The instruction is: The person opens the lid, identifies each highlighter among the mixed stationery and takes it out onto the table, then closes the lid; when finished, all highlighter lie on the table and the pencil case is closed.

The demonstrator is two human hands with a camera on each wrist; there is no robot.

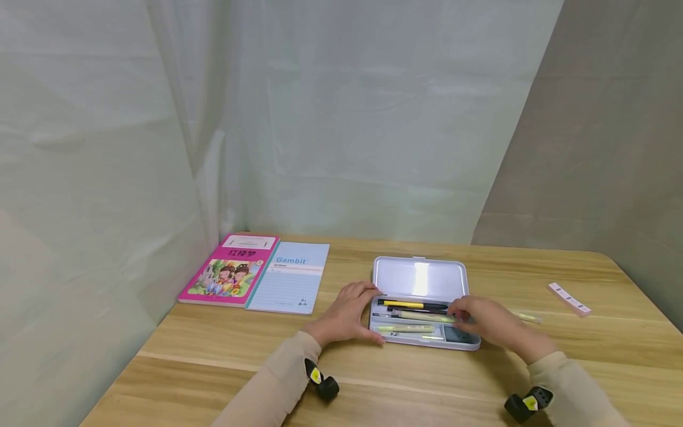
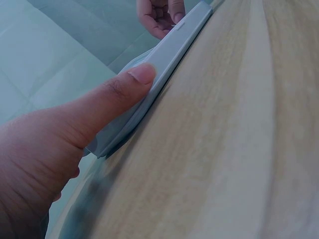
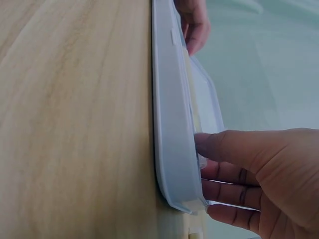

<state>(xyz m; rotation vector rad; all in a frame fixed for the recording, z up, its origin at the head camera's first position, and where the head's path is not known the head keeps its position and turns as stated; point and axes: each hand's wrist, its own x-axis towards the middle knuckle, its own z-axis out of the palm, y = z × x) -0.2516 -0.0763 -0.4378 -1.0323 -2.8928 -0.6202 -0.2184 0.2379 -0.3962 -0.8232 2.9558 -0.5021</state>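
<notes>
A white metal pencil case (image 1: 420, 343) lies on the table with its lid (image 1: 397, 279) raised at the back. My left hand (image 1: 347, 314) grips its left end, thumb along the front wall and fingers at the rear corner. With thumb and fingertips, my right hand (image 1: 482, 320) pinches the right end of a pale yellow-green pen (image 1: 424, 317) lying lengthwise in the case. Behind that pen is a yellow-and-black pen (image 1: 408, 304) among darker ones. Another pale pen (image 1: 405, 328) lies in the front compartment, beside a dark block (image 1: 459, 335) at the right.
A pink picture book (image 1: 229, 273) and a light blue notebook (image 1: 290, 277) lie side by side at the back left. Past my right hand, a pale pen (image 1: 527, 318) lies on the wooden table (image 1: 384, 391). Farther right is a pink-and-white strip (image 1: 569, 298). Pale curtains hang behind.
</notes>
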